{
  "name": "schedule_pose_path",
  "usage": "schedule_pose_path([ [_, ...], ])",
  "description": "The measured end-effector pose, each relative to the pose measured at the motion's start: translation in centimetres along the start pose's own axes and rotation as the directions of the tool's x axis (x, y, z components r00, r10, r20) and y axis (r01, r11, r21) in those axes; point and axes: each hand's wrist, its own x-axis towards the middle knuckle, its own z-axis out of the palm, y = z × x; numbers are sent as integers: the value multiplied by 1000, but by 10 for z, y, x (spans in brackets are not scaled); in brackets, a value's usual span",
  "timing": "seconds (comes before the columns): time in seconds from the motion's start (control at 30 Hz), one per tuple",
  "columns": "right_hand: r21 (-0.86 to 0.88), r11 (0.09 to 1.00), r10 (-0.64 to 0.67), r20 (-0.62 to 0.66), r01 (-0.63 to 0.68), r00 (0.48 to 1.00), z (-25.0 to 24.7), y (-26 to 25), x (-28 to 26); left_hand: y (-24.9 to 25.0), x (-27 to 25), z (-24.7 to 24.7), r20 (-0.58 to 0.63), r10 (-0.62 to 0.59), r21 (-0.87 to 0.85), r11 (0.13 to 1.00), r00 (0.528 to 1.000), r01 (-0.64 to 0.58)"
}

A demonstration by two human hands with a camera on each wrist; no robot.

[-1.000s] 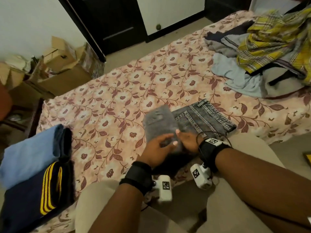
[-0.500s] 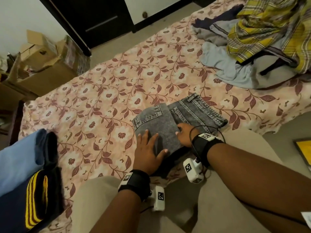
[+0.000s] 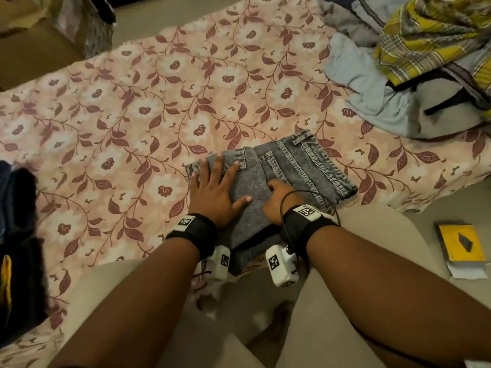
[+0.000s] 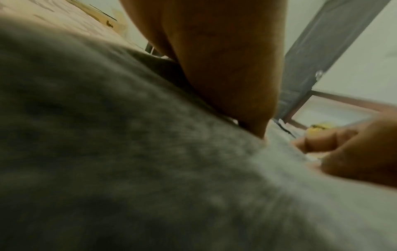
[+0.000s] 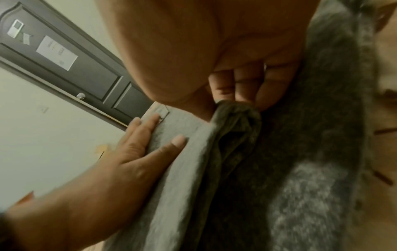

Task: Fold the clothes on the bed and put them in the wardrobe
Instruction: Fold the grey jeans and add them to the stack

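Grey jeans [image 3: 300, 166] lie folded on the floral bed sheet [image 3: 132, 115] near its front edge, one layer laid across the waistband half. My left hand [image 3: 215, 192] presses flat on the top layer with fingers spread; the right wrist view shows this hand [image 5: 139, 149] flat on the cloth too. My right hand [image 3: 281, 200] sits at the fold's right side, fingers curled into the bunched edge of the jeans [image 5: 311, 152]. The left wrist view is filled with blurred grey denim [image 4: 128, 152], the right hand [image 4: 354, 149] at its far side.
A heap of unfolded clothes [image 3: 385, 96] topped by a yellow plaid piece [image 3: 430, 35] lies at the bed's far right. Folded dark garments [image 3: 18, 235] are stacked at the left edge. Cardboard boxes [image 3: 39, 49] stand beyond the bed. A yellow box [image 3: 459, 243] lies on the floor.
The grey flap that both hands held up has been laid down over the jeans. My left hand went from gripping it to pressing flat and has slid further onto it.
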Motion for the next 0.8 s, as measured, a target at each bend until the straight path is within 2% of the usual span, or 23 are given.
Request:
schedule_pose_path([
  [0.1,-106,994,-13,-67,6,998,4,-12,-2,1,2,14,21,-41,-13,999,999,41],
  [0.17,-172,977,-148,-136,124,980,8,-20,0,4,5,17,38,-59,-10,998,998,59],
  [0.23,-221,942,-300,-214,253,930,9,-28,7,3,10,16,74,-64,-27,997,995,66],
  [0.3,-290,903,-384,-214,317,898,13,-35,21,2,12,15,106,-61,-44,997,993,66],
  [0.43,-354,893,-330,-99,277,939,20,-38,47,2,13,15,130,-64,-34,997,989,69],
  [0.6,-416,882,-273,-64,223,960,29,-33,61,4,16,10,147,-79,-71,993,986,90],
  [0.7,-435,860,-326,-69,266,943,26,-29,49,8,3,14,38,-86,-101,991,996,89],
  [0.8,-491,818,-385,-82,299,919,31,-20,23,11,-37,29,-87,-172,-223,963,981,149],
])
